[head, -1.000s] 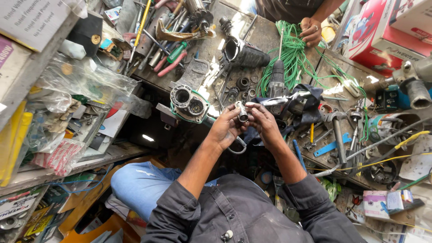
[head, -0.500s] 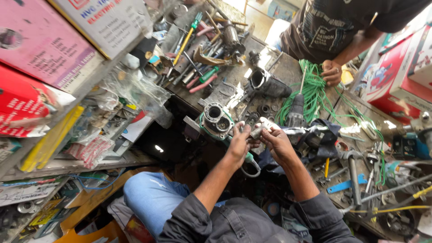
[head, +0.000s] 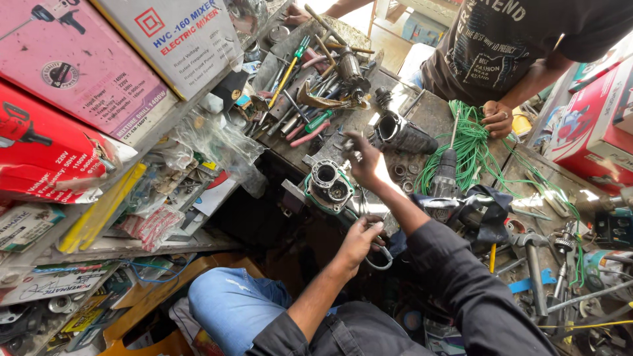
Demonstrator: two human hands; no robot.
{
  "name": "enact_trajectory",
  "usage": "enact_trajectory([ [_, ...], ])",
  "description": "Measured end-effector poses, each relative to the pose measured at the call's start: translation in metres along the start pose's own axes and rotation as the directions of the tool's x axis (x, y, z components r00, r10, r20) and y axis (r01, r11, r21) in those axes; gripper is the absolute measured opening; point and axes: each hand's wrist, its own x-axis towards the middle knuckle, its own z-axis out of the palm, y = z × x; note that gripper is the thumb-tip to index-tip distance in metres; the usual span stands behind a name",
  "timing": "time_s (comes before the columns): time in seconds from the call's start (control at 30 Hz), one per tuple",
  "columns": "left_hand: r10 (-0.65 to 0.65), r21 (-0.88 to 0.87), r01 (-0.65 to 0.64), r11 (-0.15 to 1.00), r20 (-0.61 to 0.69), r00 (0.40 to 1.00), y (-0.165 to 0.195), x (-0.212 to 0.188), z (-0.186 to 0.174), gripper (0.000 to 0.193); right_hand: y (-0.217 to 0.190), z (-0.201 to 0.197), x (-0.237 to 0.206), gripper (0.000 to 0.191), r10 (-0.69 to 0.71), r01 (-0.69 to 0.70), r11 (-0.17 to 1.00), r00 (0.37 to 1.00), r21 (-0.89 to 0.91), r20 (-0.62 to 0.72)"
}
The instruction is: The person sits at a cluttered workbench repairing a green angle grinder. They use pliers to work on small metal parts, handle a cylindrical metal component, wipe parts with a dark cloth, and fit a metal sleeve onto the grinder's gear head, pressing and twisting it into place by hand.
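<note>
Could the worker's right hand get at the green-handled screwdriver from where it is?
Probably yes. The right hand is stretched over the bench, and the screwdriver lies just beyond its fingertips on top of the tool pile, nothing over it. Pliers and other tools crowd beside it.

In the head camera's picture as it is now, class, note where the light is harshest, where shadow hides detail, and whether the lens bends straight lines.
Head view: sunlight burns out the right hand and the far bench edge; deep shadow under the workbench, behind the left hand, swallows detail; wide-lens distortion bows the cartons and shelf; the grey gear housing stays sharp.
</note>
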Motion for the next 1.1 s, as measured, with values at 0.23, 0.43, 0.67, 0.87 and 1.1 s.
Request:
enact_trajectory([
  [0.23, -0.007, 0.043, 0.008, 0.999, -0.010, 1.000, 0.001, -0.003, -0.001, 0.036, 0.029, 0.021, -0.011, 0.049, 0.014, -0.011, 0.993, 1.000, -0.119, 0.026],
  [0.43, -0.032, 0.023, 0.032, 0.999, 0.004, 0.999, -0.001, 0.001, -0.005, 0.034, 0.044, 0.024, -0.012, 0.046, -0.099, 0.099, 0.990, 0.995, -0.103, 0.004],
  [0.67, 0.003, -0.001, -0.003, 1.000, -0.012, 1.000, -0.008, 0.012, -0.007, 0.030, 0.048, 0.002, -0.028, 0.037, 0.374, -0.395, 0.896, 0.918, 0.201, 0.134],
  [0.87, 0.151, -0.078, -0.157, 0.985, -0.077, 0.986, -0.005, 0.019, 0.006, 0.024, 0.042, -0.056, -0.061, 0.047, 0.526, -0.519, 0.653, 0.835, 0.552, 0.162],
  [1.1, 0.440, -0.116, -0.461, 0.880, -0.171, 0.882, 0.033, 0.013, 0.045, 0.025, 0.001, -0.113, -0.088, 0.045, 0.601, -0.503, 0.423, 0.778, 0.754, 0.183],
])
